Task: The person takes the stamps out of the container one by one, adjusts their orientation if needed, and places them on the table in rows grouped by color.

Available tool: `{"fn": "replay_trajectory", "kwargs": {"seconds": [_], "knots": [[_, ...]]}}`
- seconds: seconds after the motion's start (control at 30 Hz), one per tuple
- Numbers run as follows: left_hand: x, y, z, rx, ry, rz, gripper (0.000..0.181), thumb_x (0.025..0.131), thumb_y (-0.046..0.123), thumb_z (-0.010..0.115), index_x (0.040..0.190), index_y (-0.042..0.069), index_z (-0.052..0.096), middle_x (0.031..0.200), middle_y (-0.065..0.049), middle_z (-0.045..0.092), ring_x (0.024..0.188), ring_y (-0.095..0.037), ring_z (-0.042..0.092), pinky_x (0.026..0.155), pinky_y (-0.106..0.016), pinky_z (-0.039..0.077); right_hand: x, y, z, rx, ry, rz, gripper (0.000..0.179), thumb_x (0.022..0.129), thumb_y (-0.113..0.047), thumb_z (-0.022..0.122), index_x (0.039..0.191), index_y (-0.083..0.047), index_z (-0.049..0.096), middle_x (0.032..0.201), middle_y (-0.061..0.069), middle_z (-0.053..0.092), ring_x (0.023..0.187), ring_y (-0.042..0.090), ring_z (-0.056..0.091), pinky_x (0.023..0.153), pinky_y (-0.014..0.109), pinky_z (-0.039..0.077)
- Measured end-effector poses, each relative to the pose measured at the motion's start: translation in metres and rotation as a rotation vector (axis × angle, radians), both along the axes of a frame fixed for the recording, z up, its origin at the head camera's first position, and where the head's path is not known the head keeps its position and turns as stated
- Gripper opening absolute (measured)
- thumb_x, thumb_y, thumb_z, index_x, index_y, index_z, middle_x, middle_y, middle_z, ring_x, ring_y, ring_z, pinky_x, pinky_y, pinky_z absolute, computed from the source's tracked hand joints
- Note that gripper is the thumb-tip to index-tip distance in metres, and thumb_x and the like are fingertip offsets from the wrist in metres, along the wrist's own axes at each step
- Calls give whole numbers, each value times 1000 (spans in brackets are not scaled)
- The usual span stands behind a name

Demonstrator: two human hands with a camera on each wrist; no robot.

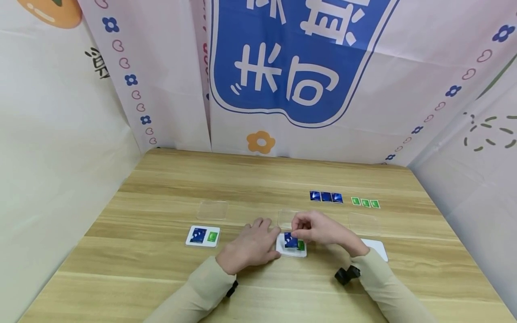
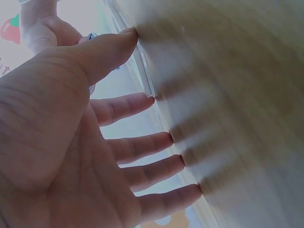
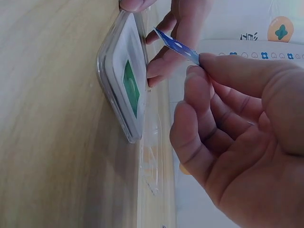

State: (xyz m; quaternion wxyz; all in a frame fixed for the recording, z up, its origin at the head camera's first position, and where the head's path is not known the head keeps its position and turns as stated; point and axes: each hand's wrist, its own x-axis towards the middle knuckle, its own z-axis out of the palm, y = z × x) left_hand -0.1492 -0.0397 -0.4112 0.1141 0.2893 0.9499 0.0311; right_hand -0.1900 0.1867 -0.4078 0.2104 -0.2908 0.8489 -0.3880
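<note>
My right hand (image 1: 317,228) pinches a blue postage stamp (image 1: 290,240) between thumb and fingertips. In the right wrist view the stamp (image 3: 175,45) is tilted, held above a white card in a clear case (image 3: 124,42). On that card lies a green stamp (image 3: 130,88). My left hand (image 1: 254,244) rests on the table with spread, fairly straight fingers. Its thumb and index finger touch the left side of the clear case (image 2: 145,71). Another white card (image 1: 203,243) at the left bears one blue and one green stamp.
Three blue stamps (image 1: 326,197) and three green stamps (image 1: 365,203) lie in rows at the back right. Clear plastic covers (image 1: 212,210) lie behind the cards. A plain white card (image 1: 377,247) is partly hidden by the right forearm. Printed cloth (image 1: 173,98) walls the table.
</note>
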Motion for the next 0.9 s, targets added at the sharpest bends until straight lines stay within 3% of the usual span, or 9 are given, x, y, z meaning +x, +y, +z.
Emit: {"fn": "replay_trajectory", "kwargs": {"seconds": [0.43, 0.9], "knots": [[-1, 0, 0, -7, -15, 7, 56, 91, 54, 61, 134, 19, 51, 138, -9, 49, 131, -30, 45, 101, -53, 46, -4, 3, 1, -39, -38, -27, 8, 93, -19, 67, 92, -12, 63, 79, 2, 62, 66, 17, 58, 57, 26, 51], [-1, 1, -1, -9, -14, 12, 56, 90, 55, 62, 132, 19, 52, 136, -10, 50, 130, -30, 46, 101, -52, 47, -8, 8, -1, -70, -84, -34, 11, 94, -19, 66, 94, -8, 63, 77, 8, 61, 65, 18, 56, 56, 27, 49]]}}
